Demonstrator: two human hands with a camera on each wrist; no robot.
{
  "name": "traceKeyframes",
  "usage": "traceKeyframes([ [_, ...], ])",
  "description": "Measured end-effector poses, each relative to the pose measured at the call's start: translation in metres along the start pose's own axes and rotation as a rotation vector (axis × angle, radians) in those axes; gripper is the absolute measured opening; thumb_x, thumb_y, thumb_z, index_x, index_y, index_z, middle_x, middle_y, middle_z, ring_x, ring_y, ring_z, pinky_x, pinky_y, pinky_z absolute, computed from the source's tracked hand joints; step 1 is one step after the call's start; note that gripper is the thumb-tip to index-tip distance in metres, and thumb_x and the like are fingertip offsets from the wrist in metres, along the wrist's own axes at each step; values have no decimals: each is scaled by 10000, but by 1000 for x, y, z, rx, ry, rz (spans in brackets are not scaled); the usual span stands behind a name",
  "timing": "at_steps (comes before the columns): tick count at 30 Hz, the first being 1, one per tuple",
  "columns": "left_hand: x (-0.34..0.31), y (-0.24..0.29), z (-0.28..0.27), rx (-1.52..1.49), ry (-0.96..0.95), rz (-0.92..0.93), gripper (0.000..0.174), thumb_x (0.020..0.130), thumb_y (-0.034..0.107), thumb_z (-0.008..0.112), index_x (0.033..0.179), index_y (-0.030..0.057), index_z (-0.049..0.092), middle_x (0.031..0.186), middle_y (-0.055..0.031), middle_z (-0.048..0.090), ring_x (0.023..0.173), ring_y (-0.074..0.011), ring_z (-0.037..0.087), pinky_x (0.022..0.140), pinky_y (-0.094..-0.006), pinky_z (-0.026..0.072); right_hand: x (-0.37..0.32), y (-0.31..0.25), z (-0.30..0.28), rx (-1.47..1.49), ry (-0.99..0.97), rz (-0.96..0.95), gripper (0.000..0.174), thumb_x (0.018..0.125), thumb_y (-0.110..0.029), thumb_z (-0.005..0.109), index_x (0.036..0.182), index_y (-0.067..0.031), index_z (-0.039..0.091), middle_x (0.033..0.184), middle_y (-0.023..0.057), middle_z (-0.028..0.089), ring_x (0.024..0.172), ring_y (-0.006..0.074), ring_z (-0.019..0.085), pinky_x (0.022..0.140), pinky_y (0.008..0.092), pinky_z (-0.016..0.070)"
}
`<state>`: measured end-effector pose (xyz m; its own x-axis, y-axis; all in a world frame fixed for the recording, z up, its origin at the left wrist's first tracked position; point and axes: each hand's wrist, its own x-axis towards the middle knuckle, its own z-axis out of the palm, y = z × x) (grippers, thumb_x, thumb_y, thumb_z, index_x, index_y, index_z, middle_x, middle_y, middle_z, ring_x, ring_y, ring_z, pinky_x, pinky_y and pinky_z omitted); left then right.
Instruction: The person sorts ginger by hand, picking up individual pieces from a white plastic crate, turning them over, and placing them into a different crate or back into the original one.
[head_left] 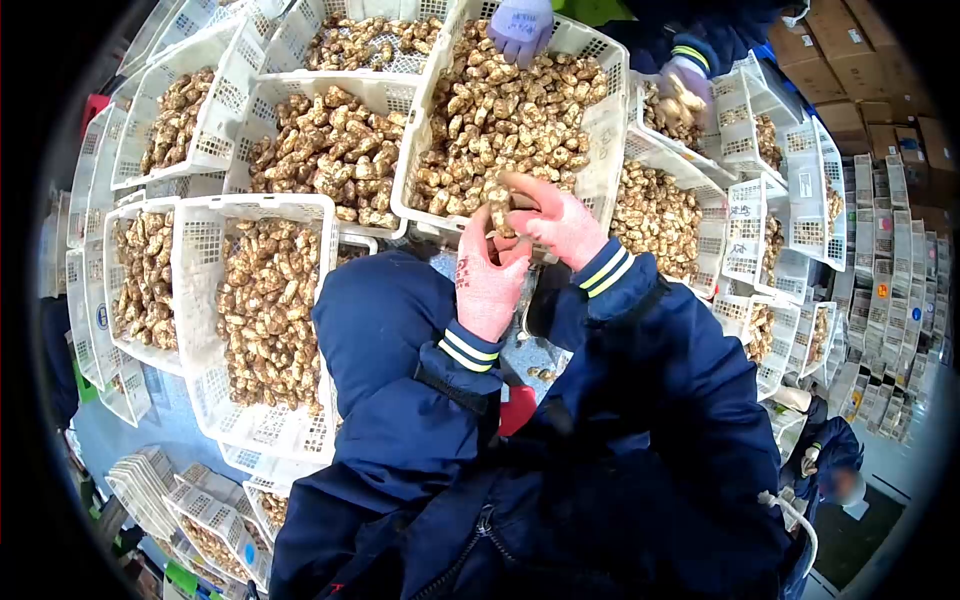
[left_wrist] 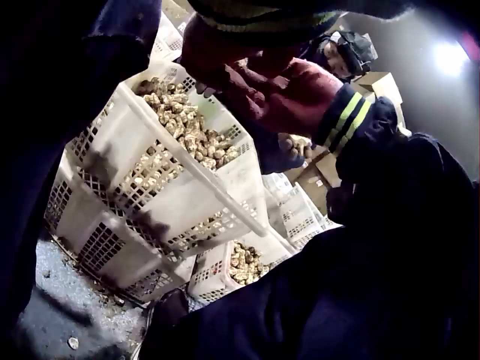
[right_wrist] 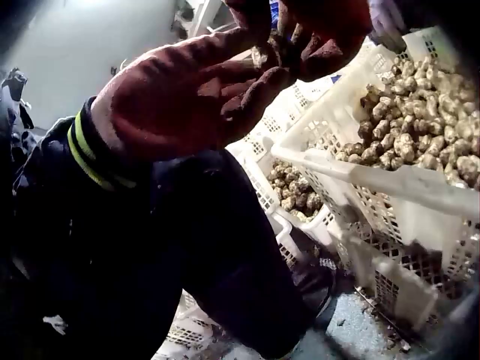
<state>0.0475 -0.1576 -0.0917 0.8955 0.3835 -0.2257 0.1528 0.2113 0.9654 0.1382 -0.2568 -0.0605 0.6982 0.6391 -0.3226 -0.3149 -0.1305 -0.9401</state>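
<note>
In the head view, a stubby tan-and-brown mushroom (head_left: 498, 207) is between my two hands, above the near rim of a large white crate (head_left: 405, 185). My left hand (head_left: 489, 283), in a pink glove, pinches it from below and the left. From the right, my gloved right hand (head_left: 562, 226) grips its other side with thumb and forefinger. In the right wrist view the mushroom (right_wrist: 262, 57) shows between red-palmed gloves, partly covered by fingers. Similar mushrooms (head_left: 510, 120) fill the crate beneath.
More white crates of mushrooms (head_left: 268, 310) stand on both sides, some stacked. A purple-gloved hand (head_left: 522, 30) reaches into the large crate's far end; another (head_left: 688, 90) holds a mushroom over a crate at right. Cardboard boxes (head_left: 835, 60) are piled at the far right.
</note>
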Motion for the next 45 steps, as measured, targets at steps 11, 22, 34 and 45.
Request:
traceKeyframes([
  [11,6,-1,-5,-35,-53,111,310,819,63,515,1116,-20,495,1023,-86,552,824,-104,545,688,-215,438,2,14,-18,490,73,73,546,821,-157,509,1309,-28,301,933,-21,521,883,64,470,758,253,396],
  [22,2,3,-7,-395,-76,-189,268,859,114,479,1079,-36,503,985,-106,568,842,-151,557,719,-257,461,-41,-19,-144,-360,614,134,455,729,-117,601,1164,-42,492,784,61,576,678,113,550,594,224,435],
  [34,2,-7,-4,-404,-146,-281,288,871,168,482,1083,-25,509,1014,-103,566,831,-143,567,709,-249,463,70,95,-107,-1837,112,470,276,766,-265,484,903,-74,630,888,113,642,923,221,590,698,417,468],
  [45,2,-6,-4,-412,-157,-272,264,876,145,463,1074,-23,511,1008,-110,568,822,-147,567,702,-247,458,53,40,-106,-1235,125,386,372,744,-158,529,1100,-52,536,939,100,621,894,212,583,775,295,459],
])
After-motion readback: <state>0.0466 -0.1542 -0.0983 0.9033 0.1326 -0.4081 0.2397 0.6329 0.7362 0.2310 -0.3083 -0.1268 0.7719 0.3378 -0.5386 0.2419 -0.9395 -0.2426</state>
